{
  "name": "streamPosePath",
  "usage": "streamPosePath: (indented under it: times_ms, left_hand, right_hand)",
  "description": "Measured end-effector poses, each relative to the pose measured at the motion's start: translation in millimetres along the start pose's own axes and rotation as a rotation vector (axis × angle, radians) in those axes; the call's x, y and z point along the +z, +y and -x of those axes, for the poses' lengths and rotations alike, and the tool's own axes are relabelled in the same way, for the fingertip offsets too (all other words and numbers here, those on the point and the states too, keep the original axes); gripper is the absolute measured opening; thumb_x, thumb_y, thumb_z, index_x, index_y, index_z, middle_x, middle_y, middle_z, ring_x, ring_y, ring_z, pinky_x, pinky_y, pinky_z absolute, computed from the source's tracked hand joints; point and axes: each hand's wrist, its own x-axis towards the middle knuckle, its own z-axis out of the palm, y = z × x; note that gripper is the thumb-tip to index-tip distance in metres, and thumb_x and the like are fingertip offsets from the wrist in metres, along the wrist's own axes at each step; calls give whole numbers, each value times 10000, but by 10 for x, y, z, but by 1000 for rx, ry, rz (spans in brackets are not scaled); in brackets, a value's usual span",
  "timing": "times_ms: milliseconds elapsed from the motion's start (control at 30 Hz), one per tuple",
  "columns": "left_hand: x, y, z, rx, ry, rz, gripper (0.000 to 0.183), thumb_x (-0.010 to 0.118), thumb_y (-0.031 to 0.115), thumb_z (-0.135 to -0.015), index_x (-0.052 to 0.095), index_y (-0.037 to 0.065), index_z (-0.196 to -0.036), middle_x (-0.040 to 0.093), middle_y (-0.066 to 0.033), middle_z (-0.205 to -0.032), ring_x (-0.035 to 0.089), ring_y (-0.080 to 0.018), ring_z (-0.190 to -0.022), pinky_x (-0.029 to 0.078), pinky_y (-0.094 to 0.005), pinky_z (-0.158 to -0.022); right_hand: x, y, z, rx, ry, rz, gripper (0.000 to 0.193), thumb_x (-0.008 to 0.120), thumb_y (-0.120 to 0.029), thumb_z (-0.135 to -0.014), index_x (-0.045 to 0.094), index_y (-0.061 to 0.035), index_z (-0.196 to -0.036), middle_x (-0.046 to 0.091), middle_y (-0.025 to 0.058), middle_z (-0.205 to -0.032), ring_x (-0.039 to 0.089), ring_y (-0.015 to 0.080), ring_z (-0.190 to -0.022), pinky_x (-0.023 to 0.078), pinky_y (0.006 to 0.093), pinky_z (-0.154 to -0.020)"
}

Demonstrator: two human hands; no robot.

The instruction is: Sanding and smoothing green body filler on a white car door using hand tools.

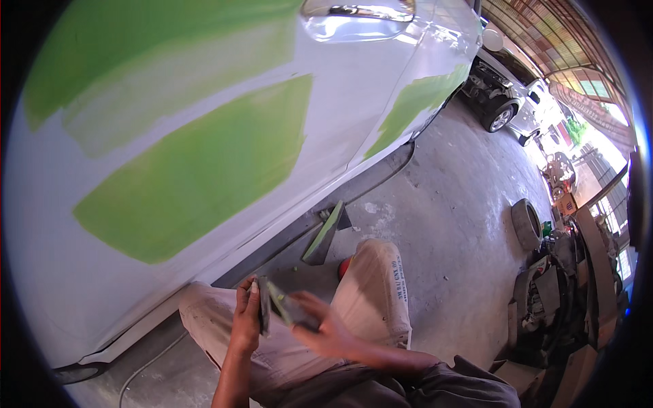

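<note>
- Low in the head view, above the crouching person's knees, the left hand (246, 319) clamps a thin flat scraper (263, 306) upright between thumb and fingers, its dark blade smeared with green paste
- Just beside it, the right hand (325, 328), blurred, closes around a second flat spreader (289, 307); its tilted blade carries a green-edged streak and meets or nearly meets the first, though contact is too blurred to tell
- Both hands hang over the beige, wrinkled trousers (367, 292), one knee raised
- Past the knee, a flat board (325, 232) coated in green leans against the car's dark sill
- Glossy white car body (354, 88) fills the upper left, patched with broad matt green filler areas (197, 177), angular in outline
- Underfoot lies rough grey concrete floor (449, 231), stained pale in spots
- Farther right, a loose tyre (526, 223) stands near heaped dark car parts (564, 285); another white car (510, 95) sits under a ribbed roof
</note>
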Motion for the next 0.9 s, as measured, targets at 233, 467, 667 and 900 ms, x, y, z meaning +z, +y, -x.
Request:
streamPosePath:
  times_ms: [233,467,667,900]
  left_hand:
    - [270,23,309,337,-403,-97,937,449,705,-1044,294,28,-1673,438,-148,-1635,491,-248,-1431,426,-391,-1171]
    - [277,69,364,246,-156,-251,1269,596,905,-842,279,4,-1677,346,-157,-1692,379,-302,-1527,332,-442,-1232]
    - [447,88,447,325,-261,-344,1146,693,769,-869,335,7,-1645,388,-125,-1645,392,-262,-1502,342,-400,-1215]
    - [439,200,516,58,-192,-270,946,714,490,-899,364,1,-1630,515,-97,-1526,491,-202,-1404,328,-350,-1217]
  right_hand:
    - [116,227,-135,-67,87,182,683,715,-50,-857,561,-48,-1522,598,177,-1231,637,331,-1019,526,391,-860]
    - [12,-19,64,-121,-97,-133,651,670,25,-885,570,-51,-1523,580,121,-1223,619,197,-944,506,326,-722]
    - [-313,7,48,31,-49,-141,537,681,-11,-901,622,-13,-1435,586,112,-1177,607,209,-1018,493,313,-817]
    - [-430,562,-175,77,93,6,616,727,-84,-870,611,-55,-1474,610,165,-1256,649,315,-1128,524,397,-936]
